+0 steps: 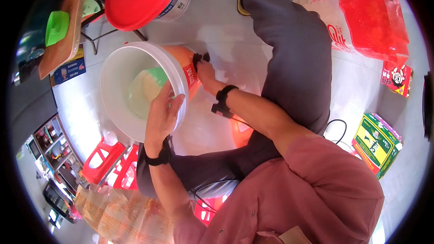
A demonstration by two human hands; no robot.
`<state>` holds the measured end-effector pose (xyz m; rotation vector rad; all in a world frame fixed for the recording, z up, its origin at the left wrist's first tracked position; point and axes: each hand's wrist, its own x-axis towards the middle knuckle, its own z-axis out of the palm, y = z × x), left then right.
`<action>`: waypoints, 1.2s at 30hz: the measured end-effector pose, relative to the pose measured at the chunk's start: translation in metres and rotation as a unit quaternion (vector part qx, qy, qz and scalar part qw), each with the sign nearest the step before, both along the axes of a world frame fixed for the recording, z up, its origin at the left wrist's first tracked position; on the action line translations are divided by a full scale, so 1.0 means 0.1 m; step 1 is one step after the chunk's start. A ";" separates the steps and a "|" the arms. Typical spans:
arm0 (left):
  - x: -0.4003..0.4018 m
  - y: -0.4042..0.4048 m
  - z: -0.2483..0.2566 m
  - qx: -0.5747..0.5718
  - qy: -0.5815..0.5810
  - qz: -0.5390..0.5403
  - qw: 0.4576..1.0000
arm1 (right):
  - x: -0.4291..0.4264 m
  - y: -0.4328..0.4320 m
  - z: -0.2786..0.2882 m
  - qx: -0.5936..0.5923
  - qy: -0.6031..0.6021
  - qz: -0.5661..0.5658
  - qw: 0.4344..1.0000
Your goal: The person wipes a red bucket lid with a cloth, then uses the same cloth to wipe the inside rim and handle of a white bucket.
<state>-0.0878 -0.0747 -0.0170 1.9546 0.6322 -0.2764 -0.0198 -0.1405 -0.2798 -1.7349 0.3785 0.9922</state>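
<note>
A white plastic bucket [112, 84] with an orange printed outside lies tilted before me, its mouth facing left. My left hand [162, 112] grips its near rim, fingers inside the mouth and thumb over the edge. Inside, a pale yellow and green patch [149, 84] shows; I cannot tell what it is. My right hand [205, 74] pinches a small dark object [200, 59], perhaps a cloth or brush, against or close to the bucket's orange side. Both wrists wear black straps.
A bucket with a red lid [142, 0] stands beyond, near a wooden tabletop [64, 37] bearing a green plastic item [57, 28]. Red plastic stools [103, 161] are at left. A large red-and-white bag [369, 17] and a green carton [376, 145] stand at right.
</note>
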 end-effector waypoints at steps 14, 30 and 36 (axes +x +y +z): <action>0.26 0.11 -0.24 0.045 -0.031 0.013 0.998 | -0.73 -0.38 0.95 0.123 -0.010 -0.065 0.990; -0.16 0.04 -0.09 -0.047 0.016 -0.119 0.992 | -0.10 -0.29 1.14 0.275 -0.066 -0.131 0.950; 0.03 0.15 -0.01 -0.028 0.058 -0.073 0.995 | 0.06 -0.39 1.15 0.303 -0.184 -0.071 0.932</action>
